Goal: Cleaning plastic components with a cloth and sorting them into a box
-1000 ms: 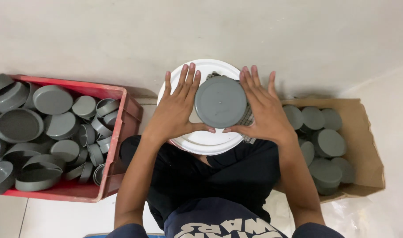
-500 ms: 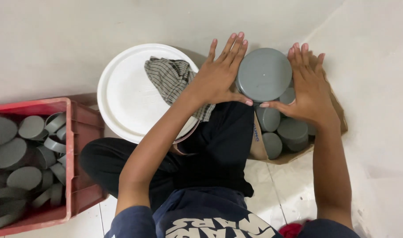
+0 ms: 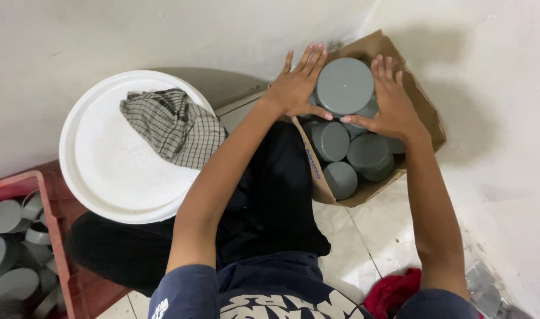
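Observation:
A round grey plastic cap (image 3: 344,86) is held between both of my palms over a brown cardboard box (image 3: 426,115). My left hand (image 3: 297,85) presses its left side, fingers spread upward. On the cap's right side lies my right hand (image 3: 388,103), fingers also spread. Under the cap, inside the box, lie several more grey caps (image 3: 351,155).
A white bucket lid (image 3: 107,171) with a checked cloth (image 3: 174,125) on it sits in front of my knees. At the lower left a red crate (image 3: 52,236) holds several grey caps. A red cloth (image 3: 394,290) lies on the tiled floor by my right side.
Both hands carried the grey cap from above the white lid rightward and down into the cardboard box; my view turned right with them.

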